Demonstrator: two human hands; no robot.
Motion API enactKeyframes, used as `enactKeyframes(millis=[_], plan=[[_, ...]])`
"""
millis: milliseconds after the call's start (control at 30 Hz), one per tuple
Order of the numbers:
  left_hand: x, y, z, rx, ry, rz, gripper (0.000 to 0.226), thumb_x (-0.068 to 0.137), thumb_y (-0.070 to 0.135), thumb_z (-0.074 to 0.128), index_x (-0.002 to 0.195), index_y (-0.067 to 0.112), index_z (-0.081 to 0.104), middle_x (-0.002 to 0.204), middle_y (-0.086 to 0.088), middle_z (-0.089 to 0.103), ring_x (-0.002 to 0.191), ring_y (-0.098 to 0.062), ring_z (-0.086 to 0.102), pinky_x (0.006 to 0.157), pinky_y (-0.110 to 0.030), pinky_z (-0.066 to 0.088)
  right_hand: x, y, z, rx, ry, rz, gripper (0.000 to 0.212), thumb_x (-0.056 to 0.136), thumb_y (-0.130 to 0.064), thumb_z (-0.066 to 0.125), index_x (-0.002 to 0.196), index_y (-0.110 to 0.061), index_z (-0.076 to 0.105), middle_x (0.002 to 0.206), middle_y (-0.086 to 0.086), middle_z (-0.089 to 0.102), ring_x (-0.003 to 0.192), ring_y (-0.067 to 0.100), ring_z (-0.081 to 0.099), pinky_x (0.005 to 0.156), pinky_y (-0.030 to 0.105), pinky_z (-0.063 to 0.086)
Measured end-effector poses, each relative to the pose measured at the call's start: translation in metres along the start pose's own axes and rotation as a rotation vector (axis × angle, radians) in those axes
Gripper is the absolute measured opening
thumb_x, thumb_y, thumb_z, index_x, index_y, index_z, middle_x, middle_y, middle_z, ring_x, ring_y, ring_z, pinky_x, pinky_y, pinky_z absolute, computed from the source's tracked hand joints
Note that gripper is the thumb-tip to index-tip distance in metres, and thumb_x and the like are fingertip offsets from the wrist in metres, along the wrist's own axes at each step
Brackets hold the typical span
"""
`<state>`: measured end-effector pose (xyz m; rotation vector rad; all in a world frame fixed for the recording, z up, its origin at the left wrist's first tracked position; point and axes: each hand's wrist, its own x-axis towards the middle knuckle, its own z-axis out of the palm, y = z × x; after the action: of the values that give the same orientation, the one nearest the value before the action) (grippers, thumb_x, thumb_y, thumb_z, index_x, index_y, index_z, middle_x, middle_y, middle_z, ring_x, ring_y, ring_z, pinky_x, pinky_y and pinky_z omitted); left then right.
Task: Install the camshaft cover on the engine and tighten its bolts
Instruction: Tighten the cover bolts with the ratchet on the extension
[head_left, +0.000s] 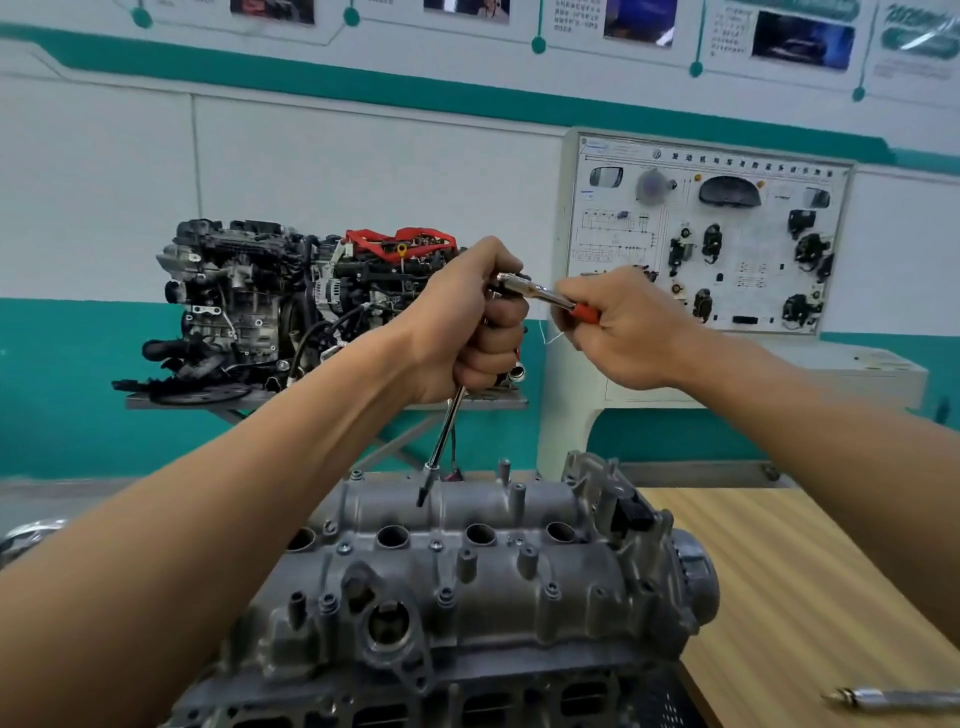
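Camshaft cover (467, 566) below both hands (472, 322) — ratchet (545, 296) raised

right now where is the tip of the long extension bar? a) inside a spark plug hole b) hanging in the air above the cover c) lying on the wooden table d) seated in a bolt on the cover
b: the bit end of the extension bar hangs above the camshaft cover, touching no bolt, with both hands up at the ratchet.

Both hands (470, 317) and forearms are bare, without gloves, sleeves or jewellery.
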<state>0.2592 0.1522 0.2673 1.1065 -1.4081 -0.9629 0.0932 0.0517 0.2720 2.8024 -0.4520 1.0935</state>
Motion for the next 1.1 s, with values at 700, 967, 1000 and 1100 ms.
enactKeyframes(millis=[700, 967, 1000, 1100], plan=[[0.049, -0.061, -0.034, -0.163, 0.401, 0.178, 0.055, 0.095, 0.035, 0.042, 0.043, 0.03, 0.024, 0.045, 0.006, 0.019, 0.041, -0.014, 0.012, 0.039, -0.022, 0.012, 0.032, 0.028, 0.071, -0.029, 0.433, 0.302, 0.068, 0.102, -0.05, 0.04, 0.04, -0.02, 0.046, 0.037, -0.011, 0.046, 0.039, 0.006, 0.046, 0.048, 0.025, 0.028], [0.059, -0.062, -0.041, -0.132, 0.355, 0.151, 0.052, 0.095, 0.04, 0.043, 0.048, 0.028, 0.023, 0.045, 0.007, 0.018, 0.041, -0.014, 0.011, 0.038, -0.021, 0.014, 0.065, 0.056, 0.105, 0.022, 0.552, 0.366, 0.068, 0.102, -0.049, 0.027, 0.044, -0.017, 0.038, 0.043, -0.003, 0.041, 0.043, 0.018, 0.042, 0.047, 0.027, 0.024], [0.06, -0.063, -0.042, -0.132, 0.365, 0.148, 0.053, 0.095, 0.04, 0.043, 0.047, 0.028, 0.024, 0.044, 0.007, 0.018, 0.04, -0.014, 0.012, 0.038, -0.021, 0.014, 0.067, 0.057, 0.109, 0.029, 0.556, 0.365, 0.067, 0.103, -0.048, 0.028, 0.043, -0.018, 0.036, 0.042, -0.004, 0.038, 0.042, 0.016, 0.04, 0.047, 0.026, 0.021], [0.061, -0.064, -0.045, -0.137, 0.379, 0.143, 0.055, 0.095, 0.04, 0.044, 0.044, 0.029, 0.025, 0.044, 0.007, 0.019, 0.04, -0.014, 0.012, 0.037, -0.021, 0.015, 0.072, 0.061, 0.114, 0.05, 0.574, 0.363, 0.067, 0.103, -0.046, 0.031, 0.042, -0.017, 0.035, 0.041, -0.006, 0.037, 0.04, 0.013, 0.038, 0.046, 0.025, 0.018]])
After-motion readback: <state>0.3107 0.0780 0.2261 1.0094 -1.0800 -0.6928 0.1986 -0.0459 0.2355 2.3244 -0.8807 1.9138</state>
